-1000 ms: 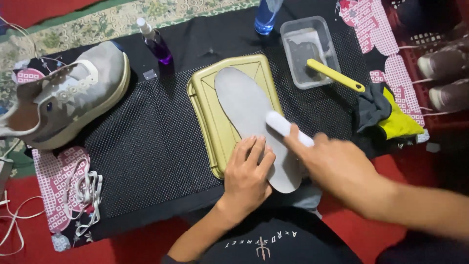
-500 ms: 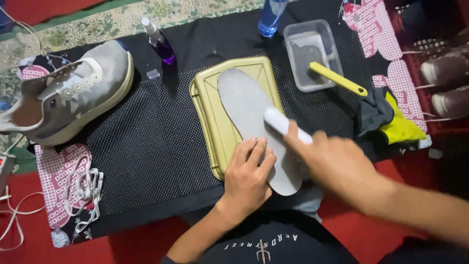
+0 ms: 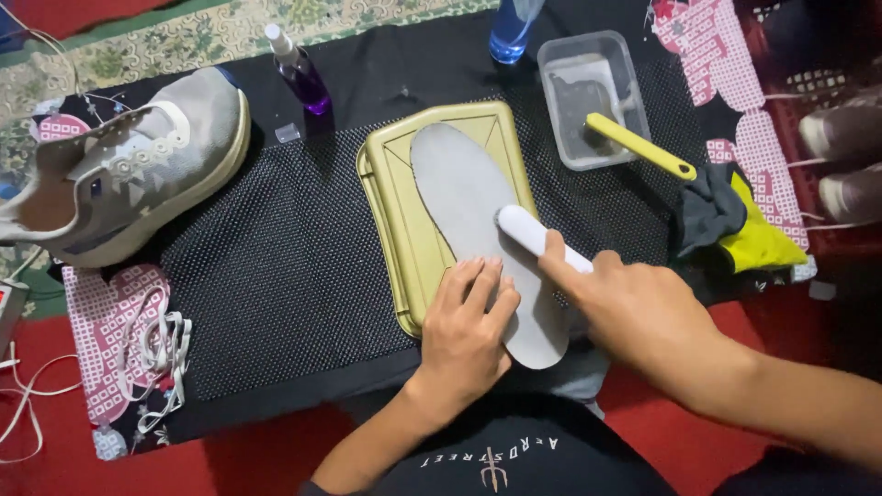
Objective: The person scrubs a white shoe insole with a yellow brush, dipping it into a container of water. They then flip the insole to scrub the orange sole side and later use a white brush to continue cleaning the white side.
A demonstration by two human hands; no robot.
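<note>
My left hand (image 3: 467, 323) is flat, fingers spread, palm down on the heel half of the long grey foam insole (image 3: 459, 197), pinning it; nothing gripped. The insole lies lengthwise and slightly diagonal on the olive-yellow rectangular plastic tray lid (image 3: 390, 197), toe end toward the top of the lid, heel end overhanging the lid's near edge toward me. My right hand (image 3: 634, 317) is closed around a white-handled brush (image 3: 533, 234), index finger laid along the handle; the brush head sits on the insole's right edge about mid-length, bristles not visible. The lid sits on a black dotted non-slip mat (image 3: 276, 276). Left of it, well apart, a grey mesh sneaker with pale yellow sole (image 3: 129, 174) lies on its side, laces out; a bundle of white laces (image 3: 161, 344) sits on the pink-and-white patterned cloth (image 3: 101, 321) near the mat's left corner. Behind the lid: small purple spray bottle (image 3: 299, 73) and a blue bottle (image 3: 510, 32), cut off at the frame edge. Right of the lid's top, a clear rectangular plastic tub (image 3: 562, 69) with murky water, and a yellow-handled brush (image 3: 643, 147) resting across its rim, handle pointing out right. Just beyond that, a crumpled grey and yellow rag (image 3: 735, 225). Another pair of shoes (image 3: 845, 161) at the far right edge, partly cut off.
</note>
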